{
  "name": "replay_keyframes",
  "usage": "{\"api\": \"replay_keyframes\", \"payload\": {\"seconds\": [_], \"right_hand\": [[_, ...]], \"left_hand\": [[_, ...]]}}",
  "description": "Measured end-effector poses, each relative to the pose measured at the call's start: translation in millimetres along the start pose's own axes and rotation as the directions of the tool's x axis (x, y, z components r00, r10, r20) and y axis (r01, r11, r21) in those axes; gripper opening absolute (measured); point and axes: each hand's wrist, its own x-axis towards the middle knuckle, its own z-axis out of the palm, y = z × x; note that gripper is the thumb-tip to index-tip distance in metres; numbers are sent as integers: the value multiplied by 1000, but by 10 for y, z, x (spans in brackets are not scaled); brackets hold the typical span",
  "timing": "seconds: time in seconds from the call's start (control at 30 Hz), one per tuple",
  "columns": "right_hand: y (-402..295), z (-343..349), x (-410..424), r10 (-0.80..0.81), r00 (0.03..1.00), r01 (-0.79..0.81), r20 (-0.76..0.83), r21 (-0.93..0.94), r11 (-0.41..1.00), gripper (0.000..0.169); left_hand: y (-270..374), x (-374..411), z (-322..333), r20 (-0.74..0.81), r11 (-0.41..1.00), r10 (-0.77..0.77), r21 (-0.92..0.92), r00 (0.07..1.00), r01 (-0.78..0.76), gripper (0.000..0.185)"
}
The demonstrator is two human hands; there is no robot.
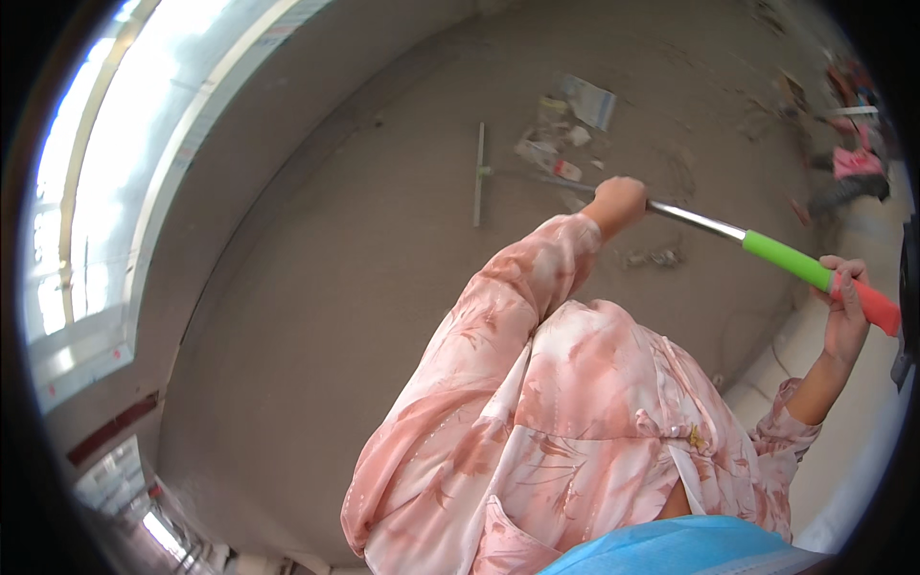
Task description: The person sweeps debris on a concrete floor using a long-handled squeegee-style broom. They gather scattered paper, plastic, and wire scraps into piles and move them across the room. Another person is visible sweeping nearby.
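Observation:
A long-handled floor squeegee point(701, 219) slants across the view, its metal pole ending in a green and red grip. My left hand point(619, 200) is closed around the pole partway down. Up at the grip, my right hand point(847, 305) is wrapped around the place where green meets red. The thin, straight head point(479, 176) rests on the dusty grey floor point(309, 345), joined to the pole by a small green piece. Just beyond the pole lies a scatter of litter: crumpled clear plastic point(537, 149), a blue-and-white printed sheet point(591, 102) and a red-and-white packet point(568, 170).
A low wall point(302, 108) with bright windows point(93, 180) curves along the left. More crumpled litter point(654, 257) lies right of my left forearm. Against the right edge are a pink item point(859, 162) and blurred clutter. A pale wall point(776, 352) borders the floor on the right.

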Motion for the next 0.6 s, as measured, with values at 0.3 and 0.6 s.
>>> {"api": "replay_keyframes", "payload": {"seconds": [0.3,0.6], "right_hand": [[87,2128,754,-85,917,-1,390,216,976,19],[-104,5423,525,-84,637,-194,767,264,945,11]], "left_hand": [[-1807,-1337,-844,-179,884,-427,124,887,451,19],[-3734,-3404,-1761,-287,535,-806,21,518,845,34]]}}
